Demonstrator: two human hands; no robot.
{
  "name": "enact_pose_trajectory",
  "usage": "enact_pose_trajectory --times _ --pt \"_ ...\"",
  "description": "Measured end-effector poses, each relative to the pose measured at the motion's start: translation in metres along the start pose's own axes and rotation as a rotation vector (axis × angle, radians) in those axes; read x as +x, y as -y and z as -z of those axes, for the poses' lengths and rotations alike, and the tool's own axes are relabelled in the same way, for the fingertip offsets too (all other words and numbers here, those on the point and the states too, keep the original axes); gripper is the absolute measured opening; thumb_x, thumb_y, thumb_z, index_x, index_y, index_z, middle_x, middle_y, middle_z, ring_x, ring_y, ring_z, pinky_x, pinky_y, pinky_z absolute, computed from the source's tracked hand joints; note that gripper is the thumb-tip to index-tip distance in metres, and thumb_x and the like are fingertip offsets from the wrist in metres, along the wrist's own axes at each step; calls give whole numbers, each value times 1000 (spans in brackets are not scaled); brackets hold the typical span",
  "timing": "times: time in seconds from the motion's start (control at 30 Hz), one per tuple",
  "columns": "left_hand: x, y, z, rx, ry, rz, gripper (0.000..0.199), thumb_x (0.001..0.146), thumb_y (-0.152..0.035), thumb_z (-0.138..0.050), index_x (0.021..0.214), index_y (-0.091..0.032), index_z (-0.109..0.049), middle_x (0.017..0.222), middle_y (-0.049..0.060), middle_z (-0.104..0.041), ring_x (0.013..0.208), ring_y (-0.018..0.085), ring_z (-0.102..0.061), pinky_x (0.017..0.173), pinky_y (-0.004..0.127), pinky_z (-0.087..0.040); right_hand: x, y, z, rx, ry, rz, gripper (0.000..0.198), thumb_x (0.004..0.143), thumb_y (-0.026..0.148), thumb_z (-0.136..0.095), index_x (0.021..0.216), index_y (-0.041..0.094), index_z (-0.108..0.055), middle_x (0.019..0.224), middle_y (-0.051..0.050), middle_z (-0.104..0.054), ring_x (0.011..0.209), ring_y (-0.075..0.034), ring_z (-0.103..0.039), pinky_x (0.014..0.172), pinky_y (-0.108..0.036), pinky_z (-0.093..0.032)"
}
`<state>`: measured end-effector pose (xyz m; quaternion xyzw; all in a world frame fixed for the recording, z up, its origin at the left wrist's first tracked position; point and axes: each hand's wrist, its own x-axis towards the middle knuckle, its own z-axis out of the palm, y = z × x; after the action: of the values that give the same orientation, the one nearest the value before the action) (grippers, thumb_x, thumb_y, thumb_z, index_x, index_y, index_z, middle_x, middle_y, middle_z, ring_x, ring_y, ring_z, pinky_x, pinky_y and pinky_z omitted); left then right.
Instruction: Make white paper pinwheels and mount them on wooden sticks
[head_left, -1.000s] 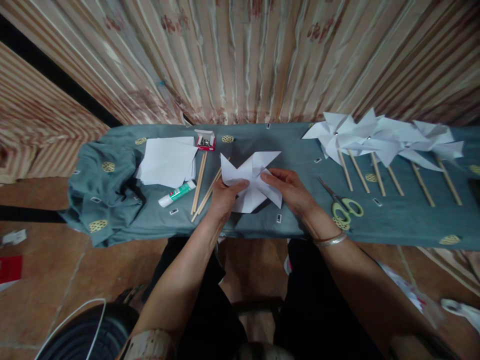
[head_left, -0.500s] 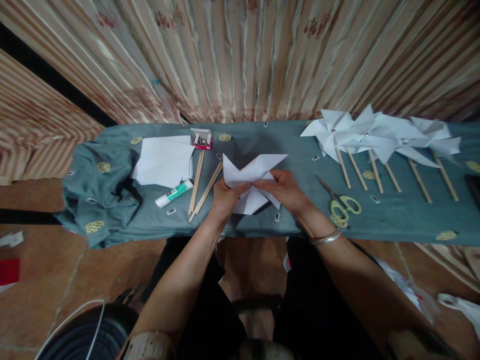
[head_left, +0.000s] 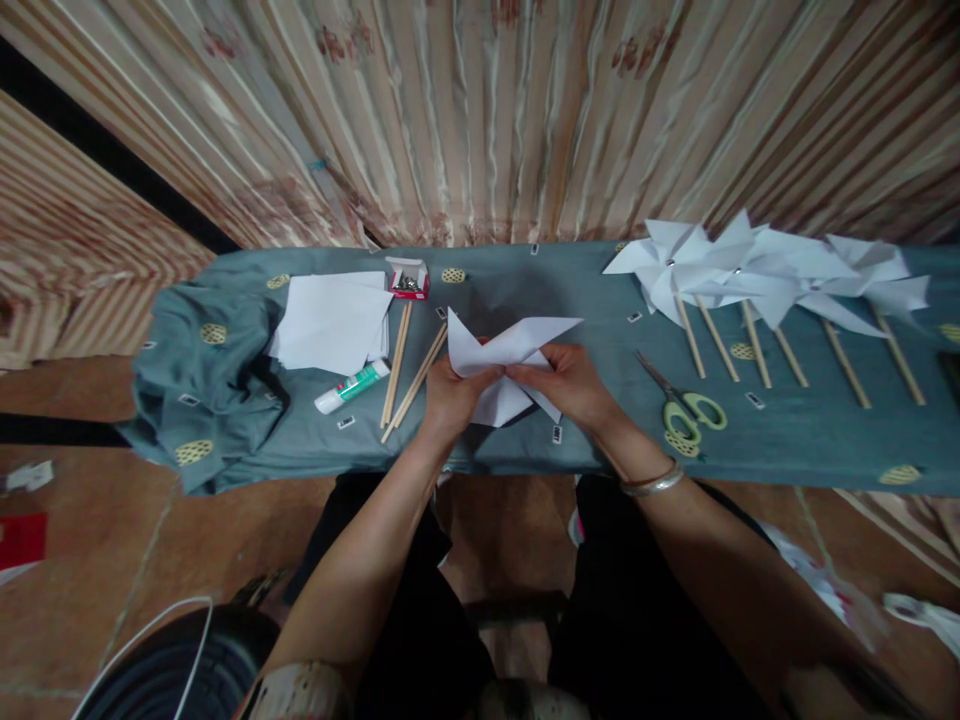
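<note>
Between my hands is a white paper pinwheel [head_left: 504, 343], its blades folded toward the centre and its points sticking out. My left hand [head_left: 453, 396] grips its left side, thumb pressed near the middle. From the other side my right hand [head_left: 564, 381] pinches the paper, its thumb meeting the left one at the centre. The fingers under the paper are hidden. Just left of my left hand lie several wooden sticks [head_left: 398, 362]. Scissors with green handles [head_left: 693, 413] rest to the right of my right hand.
A stack of white paper [head_left: 330, 320], a glue stick [head_left: 351, 386] and a small red box of metal pins [head_left: 408, 281] are on the left of the cloth-covered table [head_left: 585, 280]. Several pinwheels on sticks [head_left: 757, 265] lie at the right. A pleated curtain [head_left: 480, 130] hangs behind.
The upper blades of the paper pinwheel sit slightly lower and more tilted. Both hands keep their hold at the centre. The whole view has shifted a little.
</note>
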<state>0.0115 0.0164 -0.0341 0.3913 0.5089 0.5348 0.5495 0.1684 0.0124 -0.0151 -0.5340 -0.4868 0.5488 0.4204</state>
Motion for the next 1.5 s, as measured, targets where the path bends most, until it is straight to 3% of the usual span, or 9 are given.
enact_pose_trajectory --times 0.2,0.43,0.6,0.77,0.87,1.23,1.5 --pt "-1 -1 -1 -28 -24 26 42 54 -26 -86 92 -14 -73 76 2 -74 69 19 -67 70 32 -54 -2 4 4 -71 32 82 34 69 51 -78 76 18 -75 66 1 -67 59 -13 -54 54 -25 -40" --pt "-2 -9 -3 -129 -14 47 28 56 -23 -83 80 -15 -74 78 3 -75 72 19 -69 74 33 -54 0 4 12 -3 19 42 42 67 61 -78 75 20 -75 70 0 -69 59 -13 -55 53 -25 -40" --pt "-2 -12 -2 -109 10 67 27 54 -24 -84 77 -15 -74 76 4 -75 70 20 -69 71 34 -54 2 1 10 28 72 21 38 68 55 -81 77 19 -75 69 1 -69 59 -12 -56 54 -24 -41" --pt "-4 -8 -4 -101 36 23 34 53 -25 -87 83 -15 -74 79 4 -76 71 20 -69 71 32 -54 1 4 5 147 73 -77 39 49 41 -93 76 18 -76 70 1 -72 59 -12 -60 58 -25 -48" --pt "-4 -5 -4 -92 53 30 36 53 -25 -87 83 -13 -73 78 3 -76 69 19 -68 69 31 -54 1 6 3 188 47 -118 40 46 40 -94 73 17 -76 68 1 -73 59 -12 -61 59 -26 -50" --pt "-2 -2 -4 -163 75 106 42 46 -25 -91 82 -14 -73 70 0 -73 62 14 -64 65 27 -51 2 0 6 186 33 -72 31 54 41 -90 72 19 -77 69 1 -74 59 -13 -62 61 -28 -51" --pt "-1 2 -4 -208 118 159 39 43 -27 -94 74 -13 -74 73 3 -76 68 18 -68 76 33 -55 1 -4 8 134 30 -37 32 58 43 -88 77 19 -78 74 -1 -76 65 -17 -66 65 -31 -53"
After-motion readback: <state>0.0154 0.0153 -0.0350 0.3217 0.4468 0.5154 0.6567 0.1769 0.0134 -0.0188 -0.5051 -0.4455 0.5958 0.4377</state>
